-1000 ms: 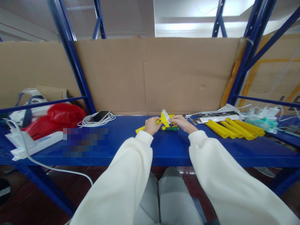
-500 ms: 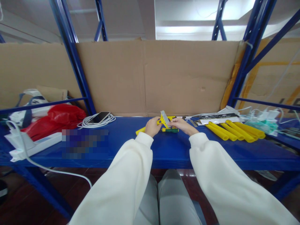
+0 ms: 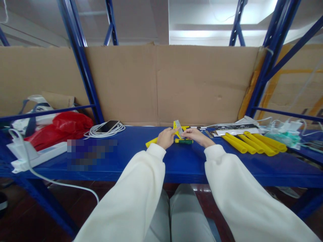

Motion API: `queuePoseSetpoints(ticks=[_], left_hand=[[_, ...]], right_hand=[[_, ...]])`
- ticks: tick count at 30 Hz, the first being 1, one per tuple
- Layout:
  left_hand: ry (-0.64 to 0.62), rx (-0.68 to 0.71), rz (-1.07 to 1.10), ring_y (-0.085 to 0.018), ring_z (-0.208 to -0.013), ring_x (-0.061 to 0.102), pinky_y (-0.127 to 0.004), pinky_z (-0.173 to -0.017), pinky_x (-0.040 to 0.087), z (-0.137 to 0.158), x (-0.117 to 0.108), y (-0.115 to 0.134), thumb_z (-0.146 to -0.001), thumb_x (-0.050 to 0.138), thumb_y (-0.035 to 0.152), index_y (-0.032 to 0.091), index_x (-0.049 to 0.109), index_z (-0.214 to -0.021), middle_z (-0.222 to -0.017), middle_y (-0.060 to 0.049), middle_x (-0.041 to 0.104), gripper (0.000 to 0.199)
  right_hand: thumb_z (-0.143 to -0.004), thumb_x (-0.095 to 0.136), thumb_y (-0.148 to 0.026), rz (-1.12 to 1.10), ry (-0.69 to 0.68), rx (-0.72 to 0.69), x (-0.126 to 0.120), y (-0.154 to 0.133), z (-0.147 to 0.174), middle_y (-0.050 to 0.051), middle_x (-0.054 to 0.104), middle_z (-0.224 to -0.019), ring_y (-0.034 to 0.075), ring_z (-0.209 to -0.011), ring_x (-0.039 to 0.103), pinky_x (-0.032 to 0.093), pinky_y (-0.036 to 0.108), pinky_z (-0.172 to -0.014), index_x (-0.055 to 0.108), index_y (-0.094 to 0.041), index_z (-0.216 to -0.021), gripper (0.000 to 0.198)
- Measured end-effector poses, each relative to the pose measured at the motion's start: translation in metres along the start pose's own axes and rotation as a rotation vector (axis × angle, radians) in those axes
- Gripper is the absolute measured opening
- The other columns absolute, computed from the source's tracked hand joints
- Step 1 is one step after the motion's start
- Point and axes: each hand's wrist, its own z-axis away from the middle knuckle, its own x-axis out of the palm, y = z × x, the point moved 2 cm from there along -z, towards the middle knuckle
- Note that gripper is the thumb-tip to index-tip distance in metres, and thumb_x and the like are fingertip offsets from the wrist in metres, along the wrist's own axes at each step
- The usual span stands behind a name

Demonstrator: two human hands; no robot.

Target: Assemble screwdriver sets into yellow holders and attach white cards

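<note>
My left hand is closed round a yellow scraper, whose handle end sticks out to the left of the fist. Its fingers reach toward the head, where a flat grey blade-like plate stands tilted. From the other side my right hand pinches the plate's lower right edge between thumb and fingers. Just below the two hands a screwdriver with a green and yellow handle lies on the blue table. Another yellow piece shows behind the plate, partly hidden.
Several yellow tube-like handles lie at the right beside a black-and-white packet. At the left are a phone on a coiled white cable, a red bag and a white power strip. Cardboard closes the back.
My left fingers have shifted up and right onto the scraper's head, near the plate. The right hand keeps its pinch, and the view has tilted slightly.
</note>
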Motion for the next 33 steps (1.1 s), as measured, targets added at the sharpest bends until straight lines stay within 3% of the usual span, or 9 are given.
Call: queuePoseSetpoints(ticks=[14,19,21,23,26,29,33], left_hand=[[-0.047,0.053,0.010,-0.020,-0.104,0.064,-0.028,-0.093,0.047,0.000,0.003,0.003,-0.092,0.049,0.016,0.033,0.061,-0.134,-0.109,-0.005,0.068,0.047],[-0.062,0.058,-0.014,-0.019,-0.104,0.064,-0.027,-0.093,0.047,0.000,0.002,0.004,-0.093,0.051,0.017,0.031,0.060,-0.136,-0.109,-0.005,0.068,0.046],[-0.078,0.061,-0.030,-0.019,-0.104,0.065,-0.028,-0.093,0.048,0.000,0.002,0.004,-0.093,0.050,0.017,0.030,0.059,-0.136,-0.110,-0.006,0.068,0.046],[-0.091,0.064,-0.049,-0.019,-0.103,0.065,-0.028,-0.092,0.048,0.001,0.002,0.005,-0.094,0.050,0.017,0.030,0.059,-0.137,-0.110,-0.006,0.067,0.046],[-0.107,0.068,-0.074,-0.019,-0.103,0.065,-0.027,-0.092,0.048,0.002,0.003,0.005,-0.094,0.050,0.018,0.032,0.059,-0.136,-0.110,-0.005,0.067,0.046],[-0.117,0.068,-0.074,-0.019,-0.105,0.065,-0.026,-0.092,0.048,0.002,0.003,0.006,-0.093,0.051,0.018,0.032,0.060,-0.135,-0.111,-0.005,0.067,0.045],[-0.109,0.067,-0.060,-0.020,-0.105,0.065,-0.028,-0.092,0.049,0.001,0.004,0.005,-0.093,0.052,0.019,0.031,0.059,-0.137,-0.111,-0.006,0.067,0.045]], right_hand=[[-0.064,0.073,-0.041,-0.025,0.048,0.002,-0.003,0.005,-0.005,-0.002,0.054,-0.052,0.010,-0.054,0.044,0.034,0.026,-0.056,0.065,-0.016,-0.058,0.027],[-0.077,0.062,-0.028,0.106,0.374,0.046,-0.030,0.017,-0.013,0.005,0.072,-0.078,0.016,-0.070,0.061,0.045,0.026,-0.066,0.074,-0.015,-0.079,0.018],[-0.081,0.056,-0.019,0.328,0.524,0.096,-0.045,0.023,-0.013,0.010,0.075,-0.092,0.021,-0.087,0.067,0.048,0.029,-0.078,0.076,-0.014,-0.086,0.021],[-0.082,0.054,-0.014,0.589,0.588,0.229,-0.056,0.028,-0.009,0.014,0.074,-0.106,0.027,-0.105,0.065,0.047,0.034,-0.088,0.077,-0.015,-0.096,0.027],[-0.086,0.055,-0.022,0.855,0.536,0.364,-0.060,0.032,-0.002,0.016,0.068,-0.122,0.032,-0.121,0.057,0.044,0.043,-0.097,0.076,-0.019,-0.107,0.030],[-0.091,0.053,-0.031,1.017,0.388,0.363,-0.051,0.030,0.002,0.015,0.063,-0.130,0.033,-0.127,0.051,0.040,0.049,-0.101,0.075,-0.021,-0.112,0.031],[-0.093,0.051,-0.032,1.177,0.240,0.358,-0.038,0.026,0.002,0.020,0.056,-0.137,0.034,-0.132,0.044,0.036,0.053,-0.103,0.068,-0.014,-0.122,0.038]])
